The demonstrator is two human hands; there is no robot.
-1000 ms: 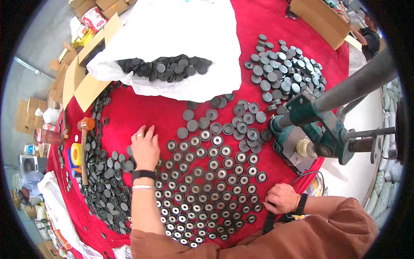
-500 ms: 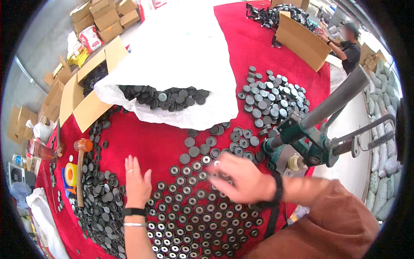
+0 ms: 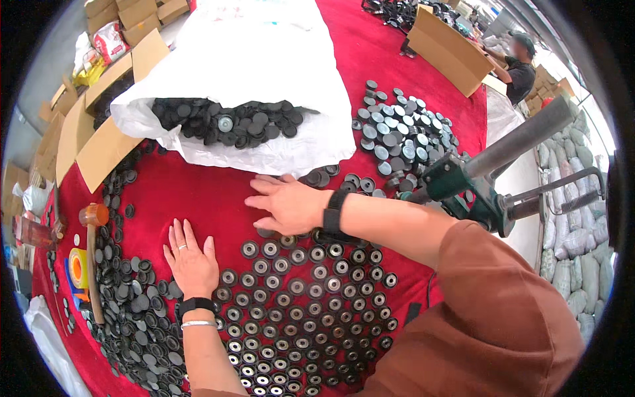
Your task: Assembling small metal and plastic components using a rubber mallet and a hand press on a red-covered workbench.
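Observation:
My left hand (image 3: 194, 266) lies palm down on the red cloth (image 3: 159, 192), fingers stretched out, holding nothing I can see. My right hand (image 3: 286, 206) reaches across below the mouth of a white sack (image 3: 264, 66), its fingers spread; it and the forearm hide some of the round caps there. Near both hands are rows of round black caps with metal ring centres (image 3: 280, 265), laid open side up. Loose black caps (image 3: 317, 177) show just beyond my right hand. A heap of black caps (image 3: 142, 317) lies left of my left wrist.
More caps (image 3: 248, 127) fill the sack's mouth. Grey-topped caps (image 3: 397, 126) are piled at the right, beside a green lever press (image 3: 456, 182). A mallet (image 3: 94, 218) and yellow tape roll (image 3: 78, 268) lie left. An open carton (image 3: 109, 155) stands behind; a person (image 3: 519, 69) works far right.
My right hand has moved left and farther out, over the loose caps below the sack, its fingers now spread. My left hand has shifted slightly left. The whole view has shifted too.

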